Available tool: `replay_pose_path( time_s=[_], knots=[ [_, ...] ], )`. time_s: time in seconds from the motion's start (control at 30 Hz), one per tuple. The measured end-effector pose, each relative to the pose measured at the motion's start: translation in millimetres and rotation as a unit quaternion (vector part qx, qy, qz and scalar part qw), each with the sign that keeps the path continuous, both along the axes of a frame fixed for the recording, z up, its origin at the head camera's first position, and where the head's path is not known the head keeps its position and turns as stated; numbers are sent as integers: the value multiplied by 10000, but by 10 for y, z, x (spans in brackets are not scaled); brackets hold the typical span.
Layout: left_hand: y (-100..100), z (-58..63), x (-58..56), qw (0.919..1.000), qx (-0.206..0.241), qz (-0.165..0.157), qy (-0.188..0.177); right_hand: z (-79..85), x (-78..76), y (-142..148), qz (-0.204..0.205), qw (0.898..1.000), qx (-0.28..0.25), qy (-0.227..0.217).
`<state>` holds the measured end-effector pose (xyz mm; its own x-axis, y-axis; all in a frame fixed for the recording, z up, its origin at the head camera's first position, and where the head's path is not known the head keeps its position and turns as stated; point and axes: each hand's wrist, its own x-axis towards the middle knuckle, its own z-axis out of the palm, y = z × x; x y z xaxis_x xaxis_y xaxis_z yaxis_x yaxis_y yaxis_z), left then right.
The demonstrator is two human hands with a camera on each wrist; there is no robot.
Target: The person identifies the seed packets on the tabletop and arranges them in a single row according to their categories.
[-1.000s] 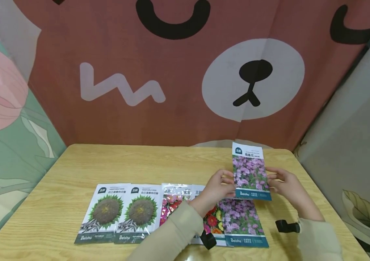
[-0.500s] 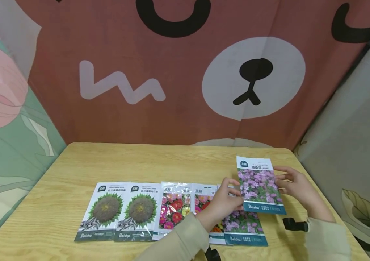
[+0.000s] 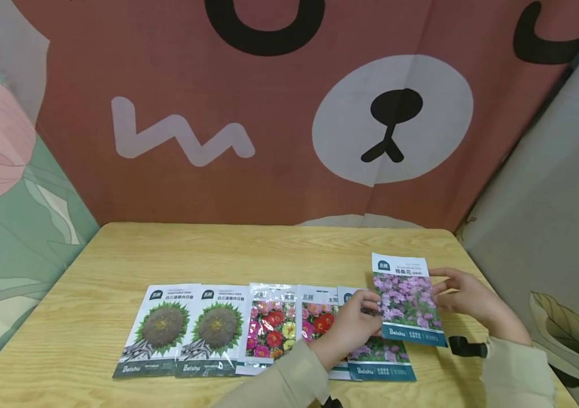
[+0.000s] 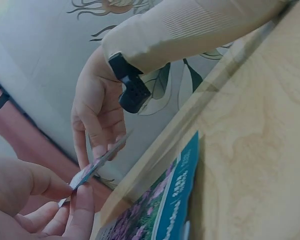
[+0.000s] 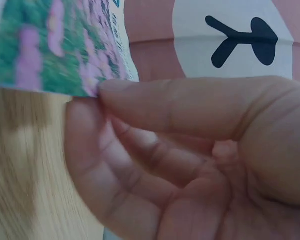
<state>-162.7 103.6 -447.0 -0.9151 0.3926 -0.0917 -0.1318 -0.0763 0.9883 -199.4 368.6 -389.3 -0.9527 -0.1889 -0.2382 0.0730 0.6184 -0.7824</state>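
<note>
A seed packet (image 3: 407, 300) with purple flowers and a teal bottom band is held above the table between both hands. My left hand (image 3: 353, 326) pinches its left edge, thumb against fingers, as the left wrist view also shows. At the opposite edge, my right hand (image 5: 190, 150) pinches the packet between thumb and forefinger. Beneath it lies a matching purple-flower packet (image 3: 381, 371), partly covered by the held one and by my left hand. Beside that one, a packet with mixed red and pink flowers (image 3: 315, 320) is partly hidden by my left forearm.
Further left in the row lie another mixed-flower packet (image 3: 271, 323) and two sunflower packets (image 3: 162, 328), (image 3: 218, 331), edges overlapping. All rest on a wooden table (image 3: 208, 255). A printed bear curtain (image 3: 269, 187) hangs behind the table's far edge.
The held packet has come down and slightly right, both hands moving with it, and now hangs lower over the matching packet. The packets in the row have stayed in place.
</note>
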Motion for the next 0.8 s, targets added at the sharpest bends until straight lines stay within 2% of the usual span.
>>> replay_pose_path(
  time_s=[0.33, 0.6, 0.8],
  knots=[
    [78, -49, 87, 9981, -458, -386, 172, -84, 19, 151, 330, 9948, -405, -876],
    [91, -30, 147, 9935, -290, -965, -522, -141, 59, 205, 429, 9927, -207, -1105],
    [88, -23, 178, 9886, -167, -1288, -762, -204, 62, 247, 589, 9908, -177, -1203]
  ],
)
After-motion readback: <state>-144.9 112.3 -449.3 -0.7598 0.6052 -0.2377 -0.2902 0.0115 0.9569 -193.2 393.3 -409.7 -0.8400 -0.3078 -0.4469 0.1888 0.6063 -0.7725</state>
